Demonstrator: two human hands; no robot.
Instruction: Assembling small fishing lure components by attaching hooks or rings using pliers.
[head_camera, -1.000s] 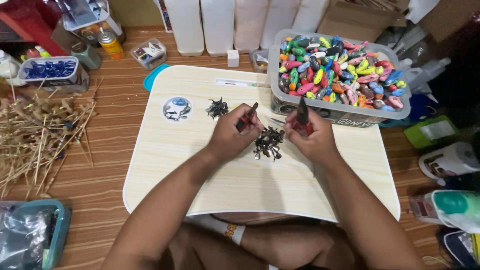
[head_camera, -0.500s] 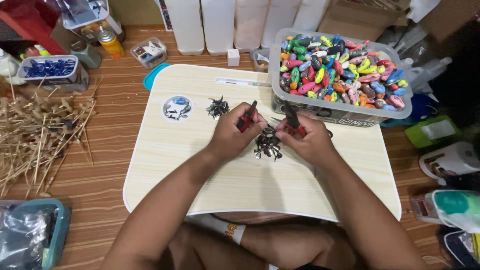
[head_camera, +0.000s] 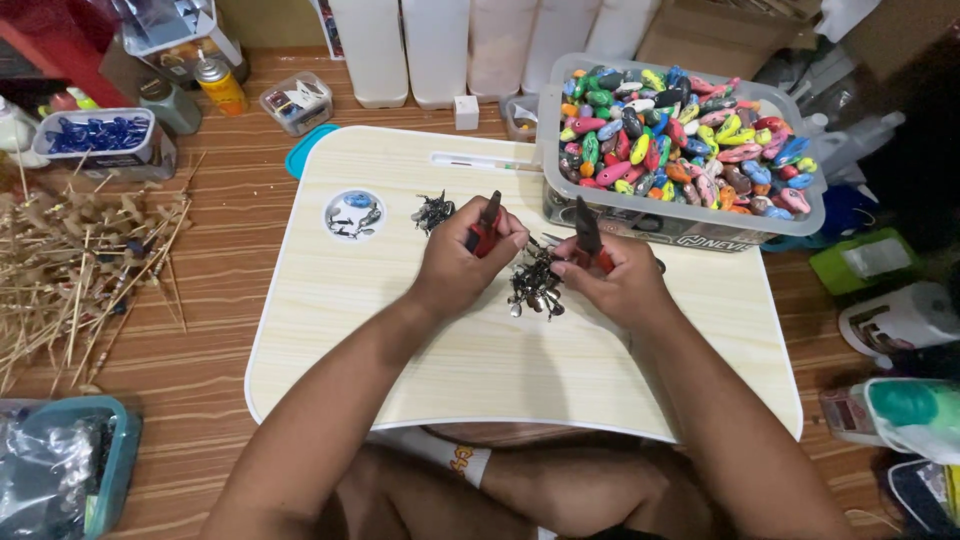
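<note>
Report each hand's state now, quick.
Left hand: closed on red-handled pliers.
Right hand: closed on second red-handled pliers, over the pile of small dark metal pieces.

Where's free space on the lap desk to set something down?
Bare: the lap desk near edge below both hands, and its left side under the round cup recess. Crowded: middle, where the left hand and right hand hold pliers over the metal hook pile; lure bin overhangs the far right.

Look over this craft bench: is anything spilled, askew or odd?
Nothing looks spilled. The thin sticks lie in a loose, crisscrossed heap left of the lap desk; the colourful pieces stay inside their clear tub.
</note>
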